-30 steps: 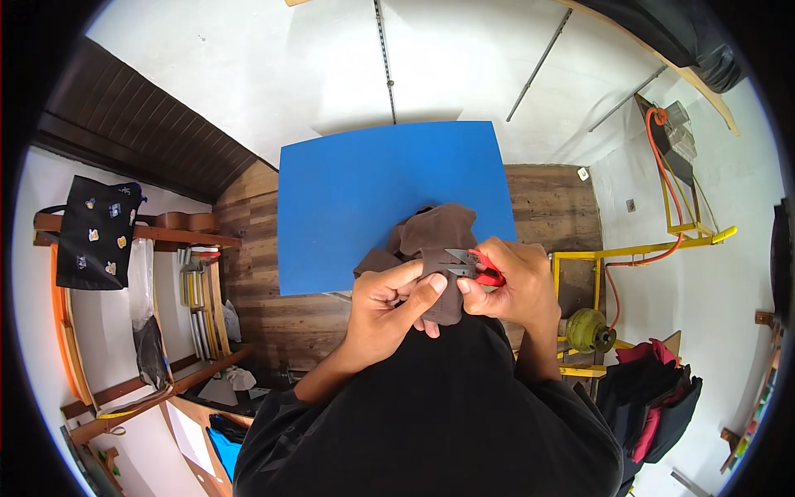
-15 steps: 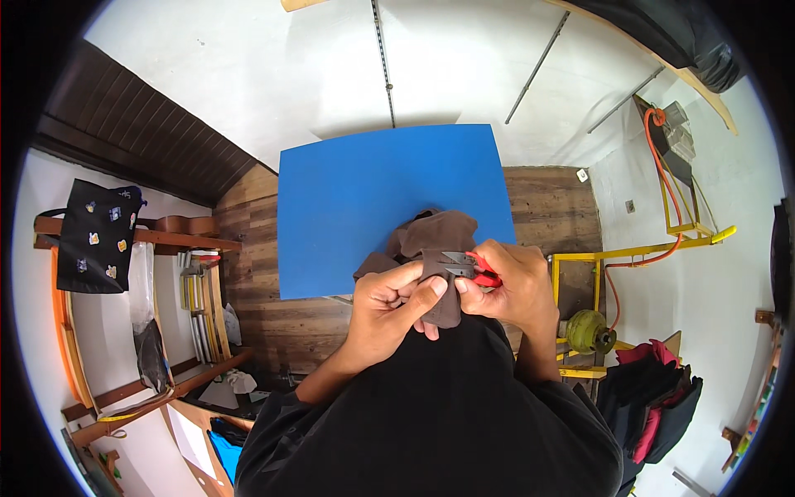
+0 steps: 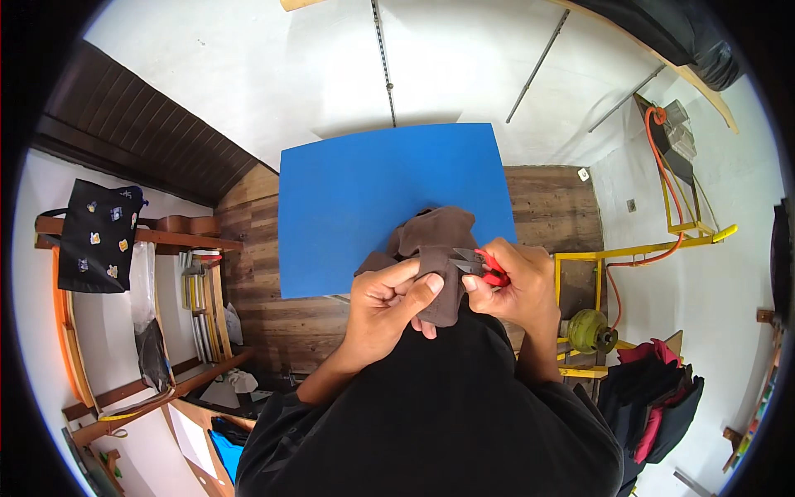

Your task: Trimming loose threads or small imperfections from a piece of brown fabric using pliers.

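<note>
My left hand (image 3: 385,306) pinches a brown piece of cloth (image 3: 435,232) between thumb and fingers, close in front of my body. Part of the cloth bunches up over the near edge of the blue table (image 3: 364,190), and a flap of it hangs below my thumb. My right hand (image 3: 522,286) is closed round small thread snips with red handles (image 3: 494,269). Their grey blades (image 3: 469,261) are spread apart and point left, at the right edge of the cloth. Whether a thread lies between the blades is too small to tell.
To the left, a black tote bag (image 3: 101,236) hangs on a wooden rack (image 3: 182,238). At the right stand a yellow metal frame (image 3: 629,253) and a green gas cylinder (image 3: 590,330) with an orange hose. Dark and red garments (image 3: 650,398) hang at lower right.
The snips have drawn back slightly to the right, so their blades overlap the cloth less. My left hand has stayed nearly in place, holding the cloth.
</note>
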{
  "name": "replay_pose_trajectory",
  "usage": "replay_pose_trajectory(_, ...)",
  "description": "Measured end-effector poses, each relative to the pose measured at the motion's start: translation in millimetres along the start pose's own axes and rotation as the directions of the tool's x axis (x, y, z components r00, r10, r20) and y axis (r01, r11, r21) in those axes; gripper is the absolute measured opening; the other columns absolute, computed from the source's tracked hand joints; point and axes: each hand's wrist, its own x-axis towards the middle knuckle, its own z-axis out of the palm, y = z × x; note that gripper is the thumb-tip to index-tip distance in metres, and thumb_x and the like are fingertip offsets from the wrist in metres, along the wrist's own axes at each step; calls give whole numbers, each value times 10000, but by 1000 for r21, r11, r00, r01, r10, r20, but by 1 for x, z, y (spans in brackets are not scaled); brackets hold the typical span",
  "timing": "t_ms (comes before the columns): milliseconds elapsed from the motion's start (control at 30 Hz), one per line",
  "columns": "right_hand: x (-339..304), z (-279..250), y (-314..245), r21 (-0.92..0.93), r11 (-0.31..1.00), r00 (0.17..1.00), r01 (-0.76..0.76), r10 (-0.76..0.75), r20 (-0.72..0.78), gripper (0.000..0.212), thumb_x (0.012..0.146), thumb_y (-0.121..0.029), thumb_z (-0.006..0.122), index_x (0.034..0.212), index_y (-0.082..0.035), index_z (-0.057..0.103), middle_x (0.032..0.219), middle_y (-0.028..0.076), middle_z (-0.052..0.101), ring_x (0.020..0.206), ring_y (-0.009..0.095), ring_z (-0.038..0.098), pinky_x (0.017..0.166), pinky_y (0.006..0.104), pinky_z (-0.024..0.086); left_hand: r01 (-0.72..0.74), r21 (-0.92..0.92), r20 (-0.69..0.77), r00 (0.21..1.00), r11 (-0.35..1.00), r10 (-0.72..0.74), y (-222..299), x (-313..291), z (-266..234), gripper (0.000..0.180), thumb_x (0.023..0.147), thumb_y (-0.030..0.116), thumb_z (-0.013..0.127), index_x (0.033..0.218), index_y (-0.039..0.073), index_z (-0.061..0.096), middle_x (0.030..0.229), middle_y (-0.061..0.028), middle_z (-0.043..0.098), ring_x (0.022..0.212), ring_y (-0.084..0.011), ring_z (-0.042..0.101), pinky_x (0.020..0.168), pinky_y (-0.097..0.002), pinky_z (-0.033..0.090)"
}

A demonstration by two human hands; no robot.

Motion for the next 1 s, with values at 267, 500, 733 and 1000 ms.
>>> replay_pose_trajectory(267,1,1,1,-46,995,996,94,-94,0,293,697,-239,741,684,-40,526,509,63,439,402,226,454,398,314,370,35,-54,35,999,998,-33,3,1,2,224,961,161,569,1036,-29,661,655,-22,619,494,-77,582,425,-200,413)
replay_pose_trajectory(500,3,-4,-1,-65,993,995,102,-103,-3,316,699,-251,745,675,-40,511,510,64,429,404,231,450,397,318,368,-1,-120,32,999,993,5,-1,4,5,224,953,160,580,1057,-19,665,710,-11,601,500,-41,483,425,-192,383)
replay_pose_trajectory(733,2,-6,1,-57,993,995,103,-103,-2,311,707,-227,738,669,-36,496,513,65,423,411,233,441,395,321,360,-72,48,-6,997,996,73,0,4,11,135,937,111,597,973,7,676,673,30,527,497,-15,436,422,-188,349)
replay_pose_trajectory(1000,0,-10,7,-81,992,995,101,-103,-9,299,709,-212,742,676,-35,503,516,76,415,412,240,431,397,330,354,-97,132,-24,995,987,101,-2,7,17,146,934,101,597,1009,5,676,660,32,517,490,-15,433,422,-188,330)
